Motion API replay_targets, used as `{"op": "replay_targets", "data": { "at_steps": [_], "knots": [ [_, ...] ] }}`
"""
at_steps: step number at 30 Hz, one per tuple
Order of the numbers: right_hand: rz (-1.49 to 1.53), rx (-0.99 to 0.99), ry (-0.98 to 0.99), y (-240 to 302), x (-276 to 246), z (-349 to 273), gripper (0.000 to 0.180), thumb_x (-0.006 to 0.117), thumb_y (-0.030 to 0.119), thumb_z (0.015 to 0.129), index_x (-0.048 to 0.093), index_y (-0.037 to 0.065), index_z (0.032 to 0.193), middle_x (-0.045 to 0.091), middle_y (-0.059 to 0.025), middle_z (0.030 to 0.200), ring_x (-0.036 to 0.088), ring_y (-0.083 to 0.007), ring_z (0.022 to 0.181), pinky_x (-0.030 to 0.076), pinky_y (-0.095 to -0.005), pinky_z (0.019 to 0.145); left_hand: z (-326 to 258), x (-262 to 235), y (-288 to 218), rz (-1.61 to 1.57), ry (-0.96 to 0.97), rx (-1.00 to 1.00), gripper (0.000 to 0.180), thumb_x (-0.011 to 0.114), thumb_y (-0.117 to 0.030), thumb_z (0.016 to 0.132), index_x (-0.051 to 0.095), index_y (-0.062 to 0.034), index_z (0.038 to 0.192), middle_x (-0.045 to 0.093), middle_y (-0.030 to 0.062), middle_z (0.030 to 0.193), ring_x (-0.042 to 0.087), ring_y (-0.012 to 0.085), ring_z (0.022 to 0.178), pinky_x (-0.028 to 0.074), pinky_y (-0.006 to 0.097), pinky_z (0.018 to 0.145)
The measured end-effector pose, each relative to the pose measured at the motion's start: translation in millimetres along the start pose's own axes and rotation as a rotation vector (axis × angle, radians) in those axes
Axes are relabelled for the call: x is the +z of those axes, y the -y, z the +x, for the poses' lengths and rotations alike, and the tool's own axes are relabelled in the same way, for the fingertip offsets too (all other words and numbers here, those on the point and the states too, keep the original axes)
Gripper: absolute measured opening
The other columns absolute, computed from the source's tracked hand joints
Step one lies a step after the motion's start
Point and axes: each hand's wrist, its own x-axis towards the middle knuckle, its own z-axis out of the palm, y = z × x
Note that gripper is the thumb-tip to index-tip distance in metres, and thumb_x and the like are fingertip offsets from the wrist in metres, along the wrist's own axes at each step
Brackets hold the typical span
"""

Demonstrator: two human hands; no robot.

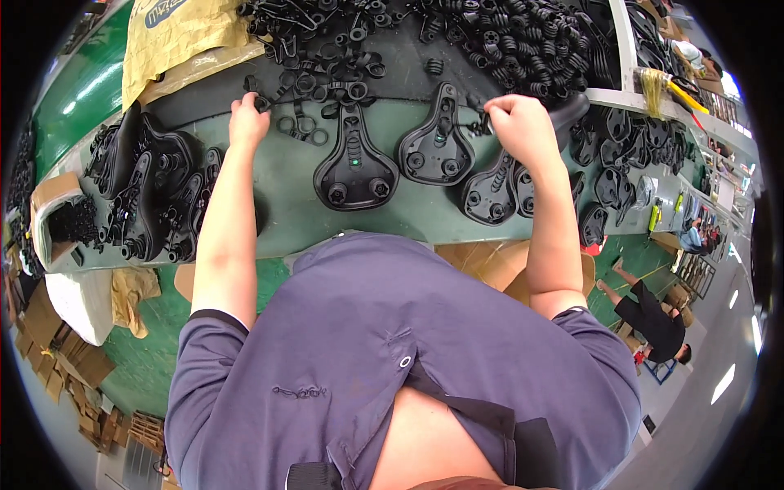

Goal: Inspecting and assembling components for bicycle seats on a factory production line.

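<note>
Two black saddle shells lie underside-up mid-worktop: left saddle base (356,163) and right saddle base (438,135), noses pointing to the far edge, apart from each other.

My left hand (247,122) is curled nearly closed, fingertips pinching a black ring clamp (261,103) at the edge of the loose hardware pile (322,86). My right hand (523,126) is fisted around a small black bracket (482,125) just right of the right saddle base; can't tell exactly what the part is, fingers cover it.

To do this well, as I judge it: keep pinch light, lift one piece clear so linked rings don't drag along, and seat it square on the rail bosses.

Materials: shells look like moulded matte plastic, ribbed, with round bosses at the wide end. Hardware is thin, dark, loop-shaped. Coil springs (523,41) heaped at the far right corner. More saddles stacked (155,196) at the left edge and others (608,155) at right. Worktop (286,204) is smooth dull green; yellow paper sack (175,41) at far left.
</note>
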Motion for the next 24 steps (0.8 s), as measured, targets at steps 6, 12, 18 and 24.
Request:
{"op": "replay_targets", "data": {
  "at_steps": [6, 12, 18, 24],
  "knots": [
    [0.019, 0.033, 0.054, -7.5, 64.3, 0.4, 0.027, 0.065, 0.02, 0.086, 0.082, 0.004, 0.102, 0.078, -0.0213, 0.102, 0.075, -0.0392, 0.099, 0.059, -0.0457, 0.093, -12.8, -0.1, -64.2, -0.077, -0.042, 0.148, 0.035, 0.08, -0.03, 0.091, 0.075, -0.0109, 0.12, 0.073, 0.0161, 0.117, 0.07, 0.037, 0.113, 0.056, 0.046, 0.098],
    [0.031, -0.124, -0.275, -52.9, 150.3, 18.3, 0.062, 0.078, 0.023, 0.089, 0.058, 0.005, 0.146, 0.063, -0.0215, 0.139, 0.06, -0.0432, 0.129, 0.052, -0.0501, 0.106, -45.6, -20.2, -72.2, -0.459, -0.138, 0.169, 0.047, 0.084, -0.028, 0.091, 0.071, 0.0007, 0.125, 0.075, 0.0158, 0.118, 0.073, 0.0278, 0.11, 0.058, 0.041, 0.095],
    [-0.068, -0.072, -0.144, -85.5, 172.0, -4.9, 0.085, 0.083, 0.022, 0.087, 0.04, 0.007, 0.159, 0.043, -0.0231, 0.155, 0.052, -0.0461, 0.138, 0.048, -0.0491, 0.116, -113.9, -27.8, -107.8, -1.53, 0.317, -0.195, 0.041, 0.074, -0.009, 0.103, 0.061, 0.0112, 0.136, 0.071, 0.0147, 0.122, 0.074, 0.023, 0.106, 0.058, 0.032, 0.092],
    [-0.2, -0.104, -0.12, -81.7, 176.0, -0.1, 0.081, 0.081, 0.019, 0.089, 0.039, 0.007, 0.157, 0.044, -0.0215, 0.151, 0.055, -0.0443, 0.132, 0.052, -0.0508, 0.111, -70.4, -32.6, -140.7, -0.991, -0.003, 0.145, 0.054, 0.081, -0.024, 0.098, 0.064, 0.0069, 0.14, 0.073, 0.0136, 0.128, 0.069, 0.0172, 0.114, 0.055, 0.031, 0.099]
  ]
}}
